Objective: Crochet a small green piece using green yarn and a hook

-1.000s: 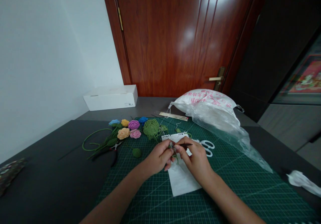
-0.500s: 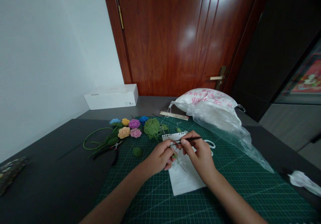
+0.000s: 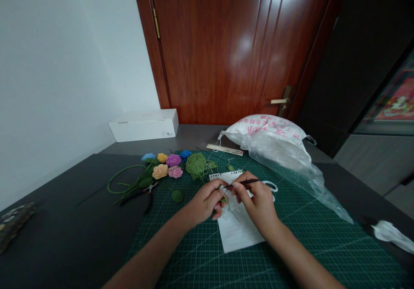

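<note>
Crochet hook [image 3: 247, 182]: thin, dark, held nearly level above the top of a white sheet, tip pointing to the person's left. Right hand [image 3: 258, 205] pinches its shaft between thumb and forefinger, other fingers curled under. Left hand [image 3: 203, 202] pinches a small green yarn piece [image 3: 224, 199] at the hook's tip, fingers bunched. The two hands are almost touching. A thin green strand trails from the piece down across the sheet.

Surroundings, big to small:
- Red-brown wooden door [image 3: 226, 43] behind the table, brass handle on its right side.
- Dark grey table [image 3: 64, 220], running to the white wall on the left.
- Green cutting mat [image 3: 291, 246] with a white grid, under both forearms.
- Plastic bag [image 3: 274, 142], white and clear with pink print, slumped on the far right of the mat.
- White box [image 3: 144, 125] against the wall, far left, well apart from the hands.
- White sheet [image 3: 239, 233], torn spiral edge at its top, lying on the mat beneath the hands.
- Green yarn ball [image 3: 195, 165], loose, just beyond the left hand.
- Crocheted roses [image 3: 166, 166], yellow, purple, pink, peach and blue, clustered left of the yarn with green stems.
- Scissors [image 3: 273, 186], white handles, partly hidden behind the right hand.
- Small green ball [image 3: 177, 196] on the mat, near the left hand.
</note>
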{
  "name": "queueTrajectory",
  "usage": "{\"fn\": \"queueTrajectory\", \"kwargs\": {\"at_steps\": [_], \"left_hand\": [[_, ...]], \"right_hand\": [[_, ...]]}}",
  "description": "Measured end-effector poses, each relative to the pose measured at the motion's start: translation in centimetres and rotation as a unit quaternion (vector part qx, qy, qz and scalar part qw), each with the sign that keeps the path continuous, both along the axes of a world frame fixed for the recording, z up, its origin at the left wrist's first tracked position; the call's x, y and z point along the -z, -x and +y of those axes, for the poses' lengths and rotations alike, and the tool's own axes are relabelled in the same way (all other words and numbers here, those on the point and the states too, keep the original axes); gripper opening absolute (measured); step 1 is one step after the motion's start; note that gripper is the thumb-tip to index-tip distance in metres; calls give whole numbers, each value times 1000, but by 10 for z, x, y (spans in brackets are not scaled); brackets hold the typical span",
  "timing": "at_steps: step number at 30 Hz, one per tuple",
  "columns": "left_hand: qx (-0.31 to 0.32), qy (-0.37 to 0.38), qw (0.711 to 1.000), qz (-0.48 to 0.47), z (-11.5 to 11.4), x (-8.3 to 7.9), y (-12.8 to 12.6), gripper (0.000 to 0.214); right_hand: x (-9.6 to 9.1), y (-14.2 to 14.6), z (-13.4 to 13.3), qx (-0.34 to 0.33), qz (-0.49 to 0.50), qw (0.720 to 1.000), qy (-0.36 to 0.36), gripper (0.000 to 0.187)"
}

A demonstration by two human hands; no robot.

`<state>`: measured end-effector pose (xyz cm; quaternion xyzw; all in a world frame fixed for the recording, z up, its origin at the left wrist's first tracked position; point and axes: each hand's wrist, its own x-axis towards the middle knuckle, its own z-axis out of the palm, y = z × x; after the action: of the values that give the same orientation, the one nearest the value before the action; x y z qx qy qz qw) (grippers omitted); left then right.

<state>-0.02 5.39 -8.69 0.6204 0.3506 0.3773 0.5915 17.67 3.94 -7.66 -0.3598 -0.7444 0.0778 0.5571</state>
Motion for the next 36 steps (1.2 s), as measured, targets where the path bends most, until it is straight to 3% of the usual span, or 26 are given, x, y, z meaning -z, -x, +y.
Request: {"fn": "queueTrajectory", "kwargs": {"at_steps": [10,20,36], "left_hand": [[9,6,1000,-13,1,3,-1,22],[-16,9,999,-29,1,-5,2,25],[9,30,998,-59,0,-3,-2,26]], "right_hand": [[6,3,-1,-33,-74,996,-39,21],[-4,-7,-2,30,-3,1000,-10,18],[-1,1,-4,27,19,999,-13,27]]}}
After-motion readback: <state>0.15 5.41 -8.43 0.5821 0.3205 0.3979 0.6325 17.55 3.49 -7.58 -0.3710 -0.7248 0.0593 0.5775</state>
